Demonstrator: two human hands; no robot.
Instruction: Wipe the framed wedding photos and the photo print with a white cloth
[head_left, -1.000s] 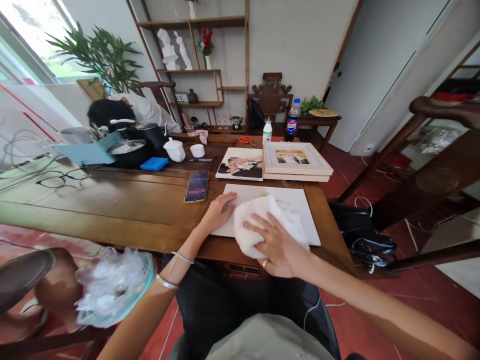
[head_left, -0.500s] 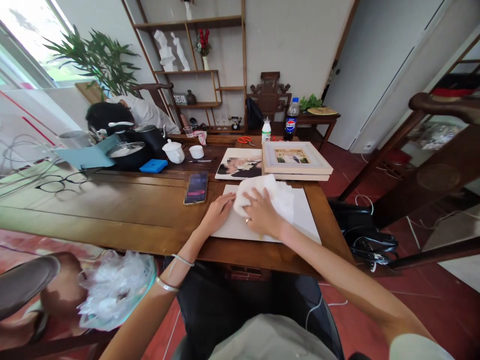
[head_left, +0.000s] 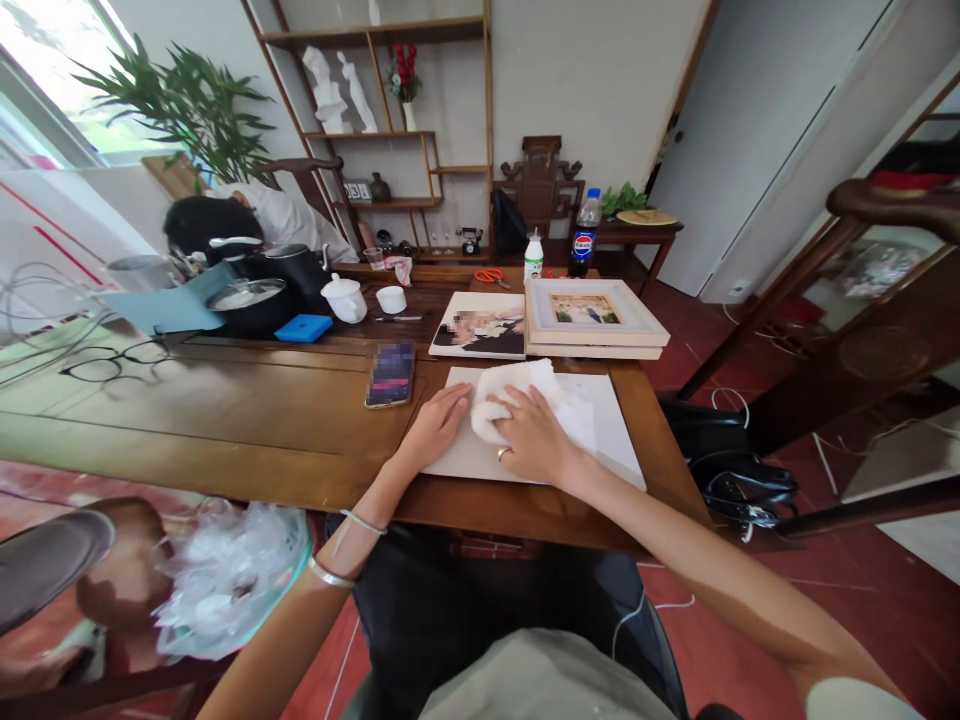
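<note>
Brown wood tabletop [head_left: 300, 430] spans from the left; glasses [head_left: 96, 367] well apart from the work, then phone [head_left: 391, 374]. Left hand [head_left: 437, 425]: palm down on the left side of the white board [head_left: 619, 435], fingers straight and nearly together, no object visible in them; seems to steady the board. White cloth [head_left: 497, 383] lies bunched on the board, toward its far side, just beside the left fingertips. Right hand [head_left: 536, 435] on top, fingers a little spread, holding the cloth down; thumb not clear, can't tell if it pinches. Step in hand, judged: wiping the board's face. A next stroke would call for even pressure, cloth kept flat, board held steady.

Edges: board's near edge sits close to the table's front edge, so little margin pulling toward the body. Far side tight: photo panel [head_left: 480, 340], then framed picture [head_left: 596, 312], both just beyond the board. Most room is rightward, where board surface shows past the right hand, then a strip of tabletop, then the table's right edge.
</note>
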